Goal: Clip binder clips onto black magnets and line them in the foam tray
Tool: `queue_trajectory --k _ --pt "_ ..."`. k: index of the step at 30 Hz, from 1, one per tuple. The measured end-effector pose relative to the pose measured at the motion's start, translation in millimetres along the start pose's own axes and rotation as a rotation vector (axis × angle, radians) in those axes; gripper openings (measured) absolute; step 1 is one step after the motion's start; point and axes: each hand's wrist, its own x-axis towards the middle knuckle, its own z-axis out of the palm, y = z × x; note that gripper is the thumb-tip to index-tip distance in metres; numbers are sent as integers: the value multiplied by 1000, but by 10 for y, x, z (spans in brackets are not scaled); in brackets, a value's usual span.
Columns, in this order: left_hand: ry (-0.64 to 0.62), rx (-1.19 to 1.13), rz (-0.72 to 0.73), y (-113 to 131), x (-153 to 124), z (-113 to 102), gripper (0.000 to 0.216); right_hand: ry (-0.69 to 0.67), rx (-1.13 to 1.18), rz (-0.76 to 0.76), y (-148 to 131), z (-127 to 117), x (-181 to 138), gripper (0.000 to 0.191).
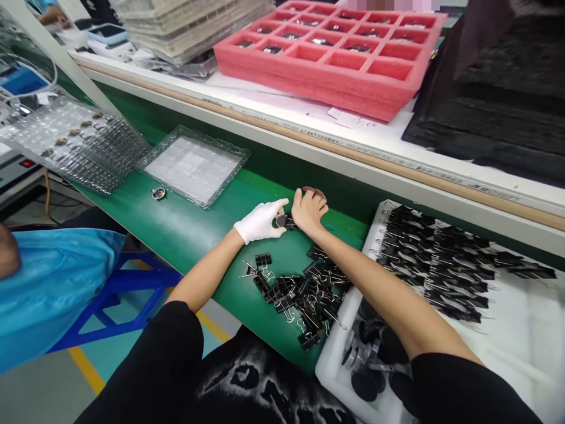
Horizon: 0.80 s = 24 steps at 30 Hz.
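Note:
My left hand [261, 222] wears a white glove and pinches a small dark round piece [281, 220] between thumb and fingers. A black binder clip [289, 221] sits against that piece, partly hidden by my bare right hand [309, 211]. The right fingers are spread over a brownish curved thing [316, 192], of which only the far edge shows; whether they grip it is not visible. Just below both hands, a heap of black binder clips [304, 294] with wire handles lies on the green bench top [194, 227].
At right stands a white foam tray [329, 359] with rows of clips [436, 265] and dark discs [368, 383]. Clear plastic trays [194, 165] and a small round part [158, 193] lie left. A red foam tray [309, 79] occupies the shelf. A person in blue [57, 282] sits left.

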Motion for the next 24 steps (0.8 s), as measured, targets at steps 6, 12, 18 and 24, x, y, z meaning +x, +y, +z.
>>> queue_trajectory --k 6,12,18,24 --pt "-5 351 -237 241 -76 -128 94 -397 -312 -303 75 -861 -154 48" --pt "-75 485 -96 183 -181 -336 90 -741 -639 -303 391 -1261 -425 39" --pt "-97 510 -159 62 -187 -322 77 -692 -501 -295 377 -1049 -161 36" --pt "-107 523 -148 76 -172 -303 90 -472 -350 -213 210 -768 9 45"
